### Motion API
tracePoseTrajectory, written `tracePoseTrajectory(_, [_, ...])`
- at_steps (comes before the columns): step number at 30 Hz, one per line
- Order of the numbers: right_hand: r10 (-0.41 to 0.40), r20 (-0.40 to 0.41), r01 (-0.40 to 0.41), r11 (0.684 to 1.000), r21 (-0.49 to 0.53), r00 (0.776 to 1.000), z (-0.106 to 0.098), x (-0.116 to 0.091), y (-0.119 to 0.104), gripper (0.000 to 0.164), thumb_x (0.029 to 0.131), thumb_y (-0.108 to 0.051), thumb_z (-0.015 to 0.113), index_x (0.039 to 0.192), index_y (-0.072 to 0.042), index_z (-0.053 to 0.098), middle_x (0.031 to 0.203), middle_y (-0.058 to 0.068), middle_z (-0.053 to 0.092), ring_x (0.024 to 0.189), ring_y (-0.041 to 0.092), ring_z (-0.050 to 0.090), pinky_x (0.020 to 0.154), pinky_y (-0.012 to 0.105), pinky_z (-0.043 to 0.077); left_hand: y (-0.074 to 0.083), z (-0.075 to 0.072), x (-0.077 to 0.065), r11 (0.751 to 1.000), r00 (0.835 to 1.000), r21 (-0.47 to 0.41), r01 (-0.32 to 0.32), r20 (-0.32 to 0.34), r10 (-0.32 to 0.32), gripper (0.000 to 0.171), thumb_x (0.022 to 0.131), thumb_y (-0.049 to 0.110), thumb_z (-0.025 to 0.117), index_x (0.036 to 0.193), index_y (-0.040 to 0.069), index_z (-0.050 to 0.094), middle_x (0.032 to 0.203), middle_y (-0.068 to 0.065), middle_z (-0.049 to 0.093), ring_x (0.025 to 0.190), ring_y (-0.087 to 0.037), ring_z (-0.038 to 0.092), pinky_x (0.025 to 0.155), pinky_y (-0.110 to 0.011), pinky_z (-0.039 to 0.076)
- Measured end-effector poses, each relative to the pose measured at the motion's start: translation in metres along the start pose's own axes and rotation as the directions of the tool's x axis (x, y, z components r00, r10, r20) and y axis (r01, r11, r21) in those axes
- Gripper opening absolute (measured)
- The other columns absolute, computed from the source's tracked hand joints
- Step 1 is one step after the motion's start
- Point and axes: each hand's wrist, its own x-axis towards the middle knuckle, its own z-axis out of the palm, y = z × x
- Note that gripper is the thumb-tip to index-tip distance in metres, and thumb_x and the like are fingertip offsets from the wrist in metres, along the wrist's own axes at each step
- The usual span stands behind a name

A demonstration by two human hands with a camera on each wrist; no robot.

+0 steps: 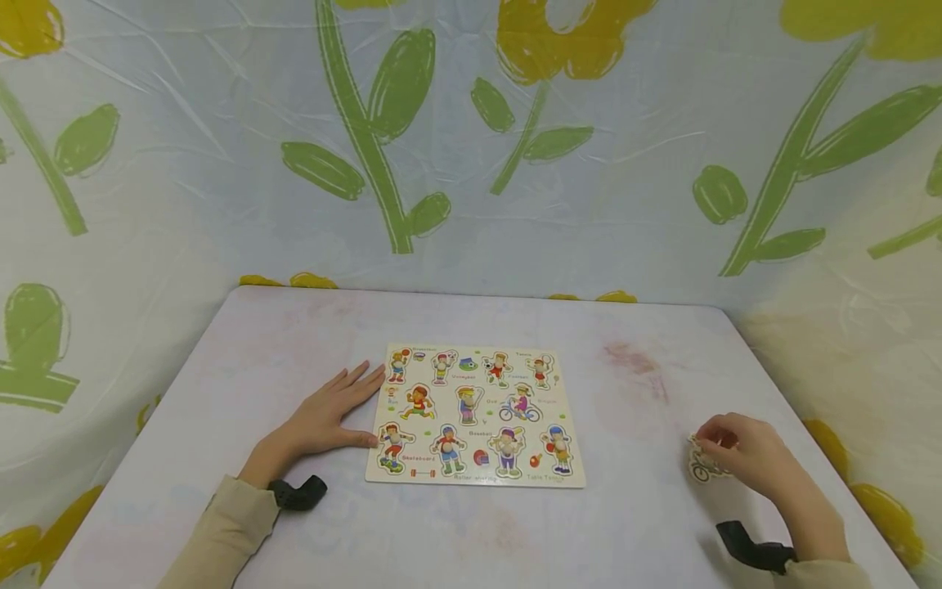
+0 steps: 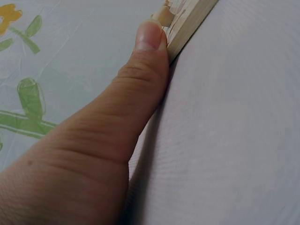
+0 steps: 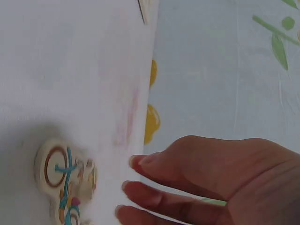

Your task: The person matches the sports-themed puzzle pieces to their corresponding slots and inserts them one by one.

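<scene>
A wooden peg puzzle board [image 1: 474, 483] printed with sports figures lies in the middle of the table. My left hand [image 1: 331, 413] rests at its left side with fingers spread. The thumb [image 2: 149, 37] touches the board's edge in the left wrist view. Off to the right, a bicycle puzzle piece [image 1: 699, 468] with a small wooden knob lies on the table. My right hand [image 1: 743, 450] hovers just over it, fingers loosely bent. In the right wrist view a gap shows between the fingertips and the bicycle piece [image 3: 54, 171].
Both wrists carry a black strap mount, the left mount [image 1: 298, 493] and the right mount [image 1: 754, 550]. A whitish cloth covers the table [image 1: 500, 548], with reddish smudges right of the board. A flower-printed curtain [image 1: 603, 221] encloses the back and sides.
</scene>
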Motion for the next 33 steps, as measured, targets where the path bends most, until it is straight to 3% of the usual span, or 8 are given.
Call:
tracePoseTrajectory(9, [0.075, 0.152, -0.079, 0.997, 0.026, 0.986, 0.002, -0.005, 0.013, 0.012, 0.079, -0.008, 0.079, 0.086, -0.008, 0.069, 0.079, -0.001, 0.062, 0.069, 0.01, 0.055, 0.057, 0.026, 0.047, 0.003, -0.003, 0.0, 1.0, 1.0, -0.005, 0.008, 0.012, -0.008, 0.108, 0.077, 0.07, 0.068, 0.158, 0.012, 0.027, 0.163, -0.002, 0.024, 0.151, -0.028, 0.013, 0.122, -0.051, 0.01])
tracePoseTrajectory(20, [0.144, 0.191, -0.151, 0.988, 0.019, 0.971, 0.005, 0.004, 0.017, 0.005, 0.081, -0.005, 0.075, 0.082, -0.005, 0.07, 0.076, 0.001, 0.064, 0.07, 0.017, 0.053, 0.055, 0.026, 0.045, 0.002, -0.002, 0.0, 1.0, 1.0, 0.006, 0.005, 0.005, -0.005, 0.108, 0.077, 0.07, 0.068, 0.158, 0.012, 0.027, 0.163, -0.003, 0.025, 0.151, -0.029, 0.014, 0.122, -0.049, 0.01])
tracePoseTrajectory(33, [0.103, 0.157, -0.111, 0.993, 0.042, 0.982, 0.012, 0.01, 0.007, 0.008, 0.078, -0.005, 0.076, 0.076, -0.007, 0.069, 0.072, 0.0, 0.063, 0.066, 0.014, 0.052, 0.053, 0.025, 0.045, 0.006, -0.005, 0.0, 1.0, 1.0, -0.011, 0.015, 0.014, -0.015, 0.108, 0.076, 0.07, 0.069, 0.158, 0.012, 0.028, 0.163, -0.001, 0.025, 0.151, -0.027, 0.014, 0.122, -0.049, 0.01])
